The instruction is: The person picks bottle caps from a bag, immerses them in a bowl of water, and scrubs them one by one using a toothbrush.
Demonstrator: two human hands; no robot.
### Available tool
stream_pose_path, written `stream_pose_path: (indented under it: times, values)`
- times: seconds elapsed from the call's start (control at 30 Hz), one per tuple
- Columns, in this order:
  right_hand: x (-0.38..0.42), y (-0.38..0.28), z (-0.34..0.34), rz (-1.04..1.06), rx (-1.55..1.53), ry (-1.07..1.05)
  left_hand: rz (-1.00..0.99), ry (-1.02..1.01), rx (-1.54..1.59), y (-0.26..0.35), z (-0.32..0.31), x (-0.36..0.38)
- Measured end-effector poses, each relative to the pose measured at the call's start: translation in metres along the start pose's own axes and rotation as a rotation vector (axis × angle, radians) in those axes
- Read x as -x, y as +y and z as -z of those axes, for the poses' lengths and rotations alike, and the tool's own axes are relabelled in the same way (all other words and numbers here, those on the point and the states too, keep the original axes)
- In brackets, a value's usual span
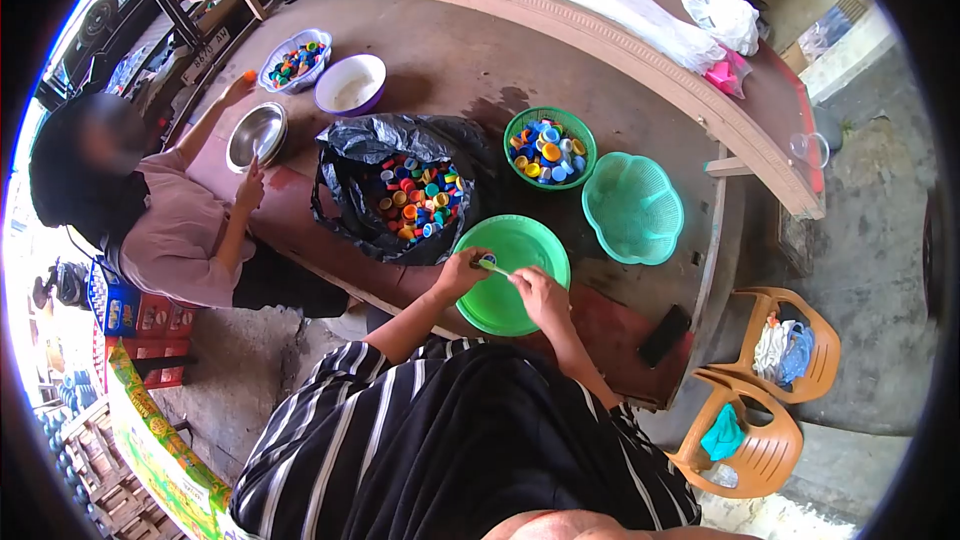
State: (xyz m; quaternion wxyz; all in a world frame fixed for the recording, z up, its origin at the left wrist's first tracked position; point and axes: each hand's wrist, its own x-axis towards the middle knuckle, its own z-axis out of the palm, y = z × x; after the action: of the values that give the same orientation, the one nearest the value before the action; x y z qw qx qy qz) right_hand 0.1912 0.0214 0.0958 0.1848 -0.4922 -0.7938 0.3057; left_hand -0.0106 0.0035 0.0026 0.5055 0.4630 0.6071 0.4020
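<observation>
Over the green basin (557, 258), my left hand (460, 276) is closed on a small dark bottle cap (488, 260). My right hand (541, 298) grips a thin pale tool (499, 269), whose tip meets the cap; its exact kind is too small to make out. A black plastic bag (345, 140) full of coloured bottle caps (422, 198) lies open beyond my left hand. Past the basin stand a green basket (513, 127) holding caps, mostly blue, white and yellow, and a turquoise flower-shaped basket (634, 208) with nothing visible inside.
At left a co-worker (180, 230) holds a tool over a metal bowl (256, 137) and an orange cap near a scalloped bowl (270, 80) of caps. A purple-rimmed bowl (350, 85) sits beside it. A phone (664, 335) lies at right, near orange chairs (745, 440). A wooden rail (560, 25) crosses behind.
</observation>
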Motion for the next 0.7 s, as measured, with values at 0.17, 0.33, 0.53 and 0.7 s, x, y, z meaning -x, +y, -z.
stream_pose_path:
  times: [0.17,0.33,0.53,0.7]
  values:
    - [0.002,0.015,-0.009,-0.096,0.037,0.201,-0.077,0.001,-0.056,0.012,-0.004,0.002]
    - [-0.010,0.011,-0.011,-0.074,0.075,0.128,-0.113,0.102,-0.187,0.020,-0.003,0.004]
    - [-0.004,0.036,-0.031,-0.014,0.250,0.103,-0.083,0.091,-0.234,0.011,-0.007,0.009]
    - [0.009,-0.001,-0.011,-0.030,0.082,0.099,-0.176,0.086,-0.165,0.008,-0.012,-0.001]
